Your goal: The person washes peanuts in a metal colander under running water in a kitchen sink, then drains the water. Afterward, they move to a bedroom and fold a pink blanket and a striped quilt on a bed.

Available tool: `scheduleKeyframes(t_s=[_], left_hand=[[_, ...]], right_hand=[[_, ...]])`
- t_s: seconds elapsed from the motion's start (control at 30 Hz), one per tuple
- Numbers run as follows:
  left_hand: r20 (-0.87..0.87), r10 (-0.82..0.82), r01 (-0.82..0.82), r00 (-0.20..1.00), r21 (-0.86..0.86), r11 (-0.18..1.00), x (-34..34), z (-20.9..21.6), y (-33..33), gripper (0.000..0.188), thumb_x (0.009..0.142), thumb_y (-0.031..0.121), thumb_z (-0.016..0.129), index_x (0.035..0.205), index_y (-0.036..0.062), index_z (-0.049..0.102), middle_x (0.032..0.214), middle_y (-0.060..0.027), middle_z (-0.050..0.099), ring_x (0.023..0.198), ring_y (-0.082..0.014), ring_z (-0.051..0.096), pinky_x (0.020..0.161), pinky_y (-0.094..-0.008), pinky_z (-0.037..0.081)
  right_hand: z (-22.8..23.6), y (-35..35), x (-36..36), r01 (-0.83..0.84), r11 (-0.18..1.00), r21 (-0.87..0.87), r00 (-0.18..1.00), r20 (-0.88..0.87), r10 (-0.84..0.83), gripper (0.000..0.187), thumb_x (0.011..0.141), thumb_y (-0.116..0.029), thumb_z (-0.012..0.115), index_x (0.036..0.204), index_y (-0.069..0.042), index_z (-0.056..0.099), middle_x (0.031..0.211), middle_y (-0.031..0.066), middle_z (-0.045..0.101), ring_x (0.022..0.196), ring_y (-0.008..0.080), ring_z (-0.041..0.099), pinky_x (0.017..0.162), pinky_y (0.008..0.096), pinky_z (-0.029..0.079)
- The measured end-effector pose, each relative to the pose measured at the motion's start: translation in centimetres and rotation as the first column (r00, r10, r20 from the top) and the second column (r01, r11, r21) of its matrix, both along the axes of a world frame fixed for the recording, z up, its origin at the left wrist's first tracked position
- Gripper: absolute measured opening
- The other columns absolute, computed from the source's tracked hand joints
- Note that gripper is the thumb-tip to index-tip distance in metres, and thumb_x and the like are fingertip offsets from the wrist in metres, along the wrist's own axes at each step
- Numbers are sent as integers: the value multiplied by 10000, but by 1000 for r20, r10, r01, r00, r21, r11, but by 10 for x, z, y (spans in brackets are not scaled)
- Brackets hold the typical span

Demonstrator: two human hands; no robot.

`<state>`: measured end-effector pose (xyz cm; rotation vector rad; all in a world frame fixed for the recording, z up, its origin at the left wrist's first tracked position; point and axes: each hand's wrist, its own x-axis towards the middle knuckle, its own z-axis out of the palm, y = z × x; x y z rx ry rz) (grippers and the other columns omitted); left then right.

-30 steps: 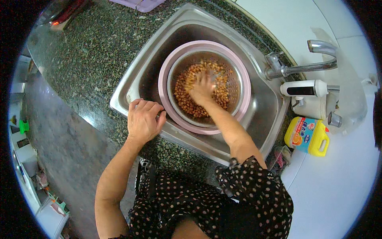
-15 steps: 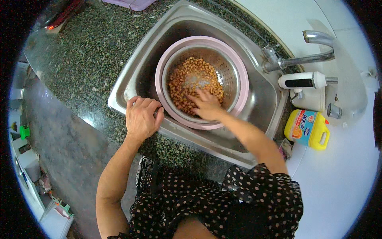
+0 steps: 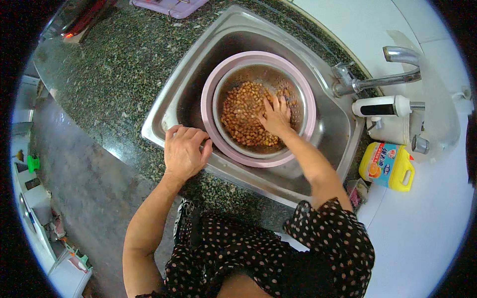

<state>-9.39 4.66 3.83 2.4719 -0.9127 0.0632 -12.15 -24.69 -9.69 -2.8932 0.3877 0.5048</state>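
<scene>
A metal colander (image 3: 297,116) sits inside a pink basin (image 3: 209,83) in the steel sink (image 3: 325,149). Small tan-brown beans or nuts (image 3: 243,107) lie in it, in what looks like shallow water; their exact kind is unclear. My right hand (image 3: 276,118) reaches into the colander at its right side, fingers spread over the beans or nuts, fingertips partly among them. On the sink's near left rim rests my left hand (image 3: 185,151), its fingers together and bent over the edge, its thumb close to the basin but seemingly apart from it.
Right of the sink stand a metal faucet (image 3: 375,82), a white-and-black cylindrical device (image 3: 382,106) and a yellow bottle (image 3: 386,166). Speckled dark countertop (image 3: 119,79) spreads leftward. A purple tray (image 3: 174,7) lies at the far edge.
My right hand has swept to the right and away from me across the colander, and the beans or nuts have shifted leftward. My left hand stays on the rim; the whole view has shifted slightly.
</scene>
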Motion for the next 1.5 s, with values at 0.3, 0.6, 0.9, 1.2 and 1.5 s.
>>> scheduleKeyframes(t_s=[0.3,0.6,0.9,1.2,1.5], left_hand=[[0,6,-6,1000,-22,1000,-1,-3,5,97,704,189,611,738,98,605,765,-19,595,775,-207,551,849,-363,352],[-1,26,-26,1000,71,997,-2,-10,11,180,711,204,603,858,104,634,968,-12,606,893,-211,550,884,-375,343],[-29,-370,330,929,519,788,69,-62,-42,357,766,409,572,1033,182,637,1321,-76,385,1296,-304,195,1047,-518,139],[-235,-469,524,851,333,784,79,-59,-44,416,605,422,670,927,159,682,1259,-72,460,1316,-341,134,912,-533,377],[-271,-455,530,848,407,744,79,-47,-47,433,677,502,628,964,181,676,1297,-51,428,1329,-316,83,943,-521,333]], right_hand=[[19,14,-27,-228,974,-4,964,-141,225,646,819,-429,524,1375,-238,256,1454,145,58,1334,330,51,1020,563,72],[30,40,-28,-488,869,79,863,-106,494,634,818,-466,504,1335,-155,310,1431,149,136,1314,367,59,997,583,121],[43,71,-12,-358,899,251,911,-115,395,662,811,-450,525,1370,-199,275,1445,168,67,1321,381,37,1036,526,102],[-1,83,18,141,976,164,988,41,-150,616,845,-434,452,1369,-173,262,1456,150,43,1326,379,33,1037,531,103],[5,57,13,341,940,-4,936,-95,-339,663,843,-323,507,1395,-155,183,1454,155,49,1320,373,79,1028,503,154]])
